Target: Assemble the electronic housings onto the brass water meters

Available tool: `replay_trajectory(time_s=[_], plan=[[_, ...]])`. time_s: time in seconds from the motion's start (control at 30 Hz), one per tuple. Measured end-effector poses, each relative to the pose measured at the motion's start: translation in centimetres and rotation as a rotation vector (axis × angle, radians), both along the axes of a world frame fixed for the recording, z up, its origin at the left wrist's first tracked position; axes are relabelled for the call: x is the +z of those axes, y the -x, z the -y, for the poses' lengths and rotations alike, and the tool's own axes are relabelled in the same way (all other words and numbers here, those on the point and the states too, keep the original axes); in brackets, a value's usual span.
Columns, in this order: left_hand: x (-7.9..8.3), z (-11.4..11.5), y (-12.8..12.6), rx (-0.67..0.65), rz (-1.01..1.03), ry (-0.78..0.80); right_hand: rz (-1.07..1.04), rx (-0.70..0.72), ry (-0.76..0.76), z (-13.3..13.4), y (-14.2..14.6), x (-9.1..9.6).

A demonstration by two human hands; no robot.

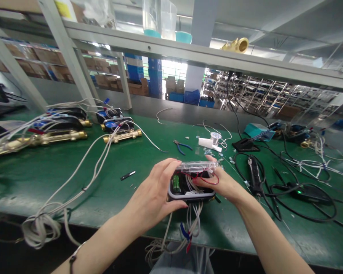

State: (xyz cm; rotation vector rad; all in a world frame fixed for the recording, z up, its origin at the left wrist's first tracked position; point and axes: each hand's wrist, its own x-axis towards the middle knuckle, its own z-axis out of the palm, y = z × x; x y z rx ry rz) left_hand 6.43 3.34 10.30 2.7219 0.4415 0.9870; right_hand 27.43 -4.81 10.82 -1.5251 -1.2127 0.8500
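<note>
My left hand [154, 194] grips the left side of a small black meter housing [192, 186] with a clear lid [197, 166] tilted open above it. Inside I see a green battery, red wires and white wires. My right hand [221, 182] holds the right side, with fingers reaching into the housing among the wires. A bundle of grey, white and blue cables [188, 224] hangs from the housing's underside over the table edge. The unit is held just above the green bench [117, 190].
Brass water meters [122, 135] with white cables lie at the back left. Blue-handled pliers [181, 145], a white part and solder spool [214, 139] sit behind the housing. A black electric tool [254, 171] and black cords lie to the right. A steel shelf [188, 53] runs overhead.
</note>
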Motion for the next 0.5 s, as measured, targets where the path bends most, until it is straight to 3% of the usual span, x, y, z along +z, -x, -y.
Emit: replay_trajectory(time_s=[0.1, 0.23, 0.4, 0.5], plan=[[0.2, -0.2, -0.1, -0.004, -0.008, 0.023, 0.047, 0.048, 0.028, 1.4, -1.2, 0.7], [0.6, -0.4, -0.3, 0.002, -0.004, 0.09, 0.435, 0.048, -0.104, 2.5, -1.9, 3.6], [0.7, 0.1, -0.7, -0.005, 0.012, 0.161, 0.915, 0.186, -0.14, 1.9, 0.6, 7.9], [0.3, 1.3, -0.4, -0.007, 0.026, 0.151, 1.148, 0.218, -0.072, 1.2, 2.6, 8.5]])
